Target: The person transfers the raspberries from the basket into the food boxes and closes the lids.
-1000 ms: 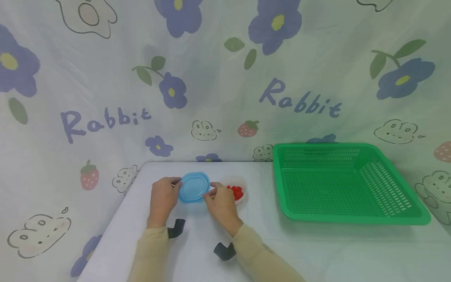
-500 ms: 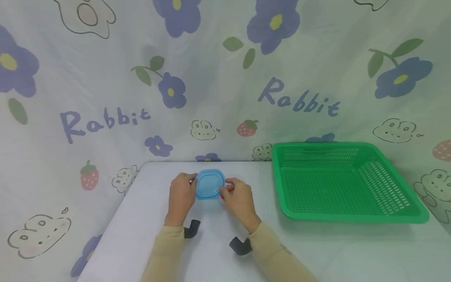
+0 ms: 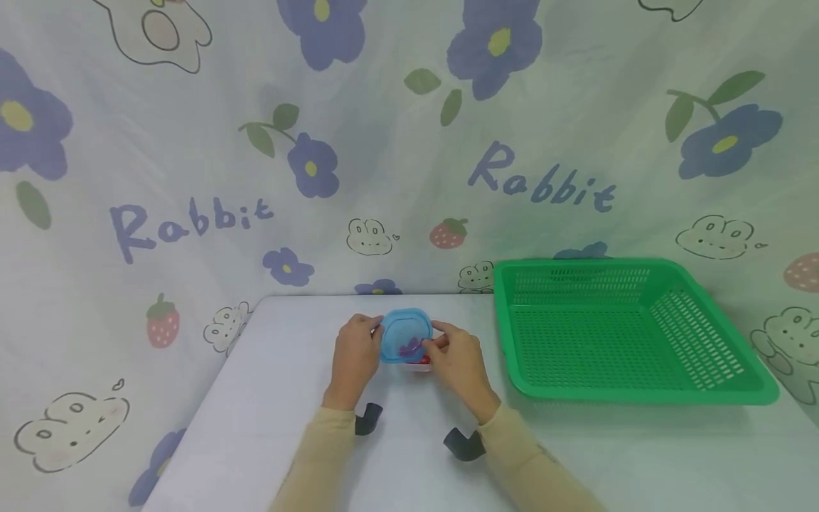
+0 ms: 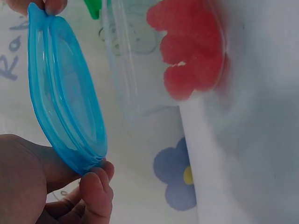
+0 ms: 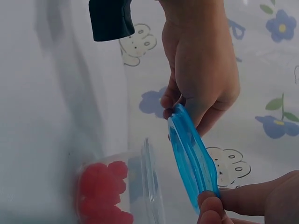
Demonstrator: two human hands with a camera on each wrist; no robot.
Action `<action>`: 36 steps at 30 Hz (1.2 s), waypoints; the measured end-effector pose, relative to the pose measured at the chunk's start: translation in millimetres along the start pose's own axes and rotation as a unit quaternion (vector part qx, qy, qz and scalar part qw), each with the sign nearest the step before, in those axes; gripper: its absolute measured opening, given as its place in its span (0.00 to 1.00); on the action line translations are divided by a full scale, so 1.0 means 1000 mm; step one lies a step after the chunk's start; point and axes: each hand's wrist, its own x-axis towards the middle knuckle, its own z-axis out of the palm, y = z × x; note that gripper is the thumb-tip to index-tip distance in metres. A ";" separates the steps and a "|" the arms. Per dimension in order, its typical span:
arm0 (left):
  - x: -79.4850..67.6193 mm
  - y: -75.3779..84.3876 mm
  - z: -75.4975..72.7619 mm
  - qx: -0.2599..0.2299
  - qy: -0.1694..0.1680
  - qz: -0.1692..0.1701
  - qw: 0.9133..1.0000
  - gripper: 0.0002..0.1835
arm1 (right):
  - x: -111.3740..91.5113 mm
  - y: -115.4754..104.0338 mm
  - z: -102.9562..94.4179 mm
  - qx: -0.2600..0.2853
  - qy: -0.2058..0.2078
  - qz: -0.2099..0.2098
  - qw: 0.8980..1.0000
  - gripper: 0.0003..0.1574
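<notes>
A translucent blue lid (image 3: 406, 334) is pinched at its left edge by my left hand (image 3: 355, 355) and at its right edge by my right hand (image 3: 462, 366). Beneath it stands a clear plastic container (image 3: 417, 368), mostly covered from above by the lid in the head view. Several soft-looking red pieces (image 4: 191, 51) lie at the bottom of the container in the left wrist view; their kind is unclear. Both wrist views show a gap between the lid (image 5: 191, 158) and the container's rim (image 5: 150, 182), so they are apart.
A large green plastic basket (image 3: 595, 355) stands on the right side of the white table (image 3: 269, 384). A patterned cloth (image 3: 384, 142) with flowers and rabbits hangs behind the table. Black curved pieces (image 3: 465, 444) stick out at both wrists.
Both hands have carried the blue lid to the right. Earlier it was left of the container with the red pieces; now it is above it.
</notes>
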 end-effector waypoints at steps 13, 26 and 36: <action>0.001 0.011 0.014 0.001 -0.016 0.026 1.000 0.11 | 0.000 0.020 -0.008 -0.018 0.011 -0.005 1.000 0.23; -0.001 0.009 0.022 0.020 -0.011 0.046 0.999 0.10 | 0.001 0.032 -0.005 -0.015 -0.009 0.016 1.000 0.23; 0.001 -0.003 0.021 -0.014 -0.045 0.042 0.998 0.17 | 0.003 0.033 -0.008 -0.047 -0.006 0.018 0.999 0.29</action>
